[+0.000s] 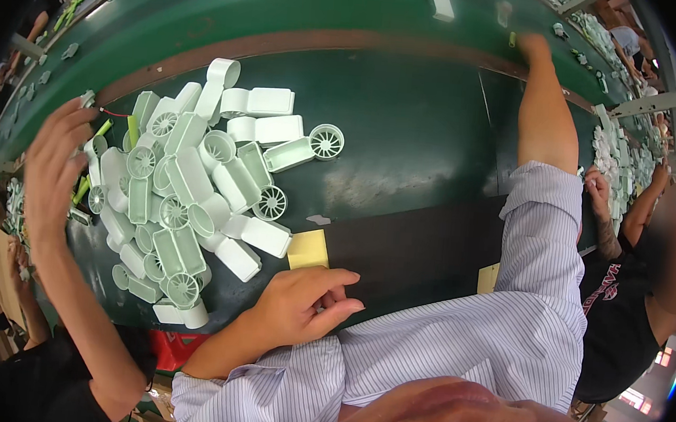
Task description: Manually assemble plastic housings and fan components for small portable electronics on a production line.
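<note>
My left hand (pixel 304 305) rests near the table's front edge, beside a yellow paper pad (pixel 308 250). Its fingers are loosely curled, the thumb stands apart from them, and nothing shows between them. Far out to the right, my right hand (pixel 534 48) reaches over the green belt (pixel 314 7). That hand is blurred and its fingers cannot be made out. Just left of it is a small yellow-green cylinder (pixel 513 39). A large heap of pale green plastic housings (pixel 190 169), several with round spoked grilles, lies left on the dark green table (pixel 391 144).
At left, a co-worker's hand (pixel 58 159) hovers by the heap, near a small part with a red wire (pixel 112 112). A pale housing (pixel 440 2) sits on the belt. Another person (pixel 624 313) works at right beside more pale parts (pixel 613 161). A second yellow pad (pixel 488 279) lies by my right sleeve.
</note>
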### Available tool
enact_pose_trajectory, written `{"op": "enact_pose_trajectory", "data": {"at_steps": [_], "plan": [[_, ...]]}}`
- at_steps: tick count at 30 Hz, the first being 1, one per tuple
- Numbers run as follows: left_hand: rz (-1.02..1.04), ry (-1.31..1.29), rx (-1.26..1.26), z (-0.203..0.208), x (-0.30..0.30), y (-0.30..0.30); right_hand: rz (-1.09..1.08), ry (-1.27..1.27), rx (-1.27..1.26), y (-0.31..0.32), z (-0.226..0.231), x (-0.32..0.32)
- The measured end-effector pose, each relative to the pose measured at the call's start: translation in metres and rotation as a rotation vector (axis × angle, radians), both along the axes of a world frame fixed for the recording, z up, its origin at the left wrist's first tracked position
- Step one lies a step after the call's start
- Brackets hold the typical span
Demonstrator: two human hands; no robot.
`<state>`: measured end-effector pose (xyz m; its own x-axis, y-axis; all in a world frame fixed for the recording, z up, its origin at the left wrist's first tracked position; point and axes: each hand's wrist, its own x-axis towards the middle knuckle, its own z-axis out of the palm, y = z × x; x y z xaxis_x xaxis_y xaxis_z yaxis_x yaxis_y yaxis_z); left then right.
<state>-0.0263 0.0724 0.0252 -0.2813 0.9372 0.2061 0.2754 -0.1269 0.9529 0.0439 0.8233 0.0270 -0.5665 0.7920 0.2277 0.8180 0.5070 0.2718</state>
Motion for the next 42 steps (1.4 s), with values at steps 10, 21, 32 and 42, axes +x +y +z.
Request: {"op": "enact_pose_trajectory", "data": {"at_steps": [10,21,32,42], "plan": [[0.076,-0.019,-0.037,-0.004,0.004,0.0,-0.087,0.181,-0.186,-0.063,0.02,-0.017],[0.316,0.187,0.138,0.067,0.025,0.0,0.589,0.601,-0.547,-0.384,0.202,0.031],[0.242,0.052,0.089,0.113,0.024,0.011,1.077,0.685,-1.027,-0.572,0.135,0.068],[0.233,-0.528,0.098,0.055,0.072,-0.043,1.136,1.299,-0.701,-0.67,0.021,0.115]]}}
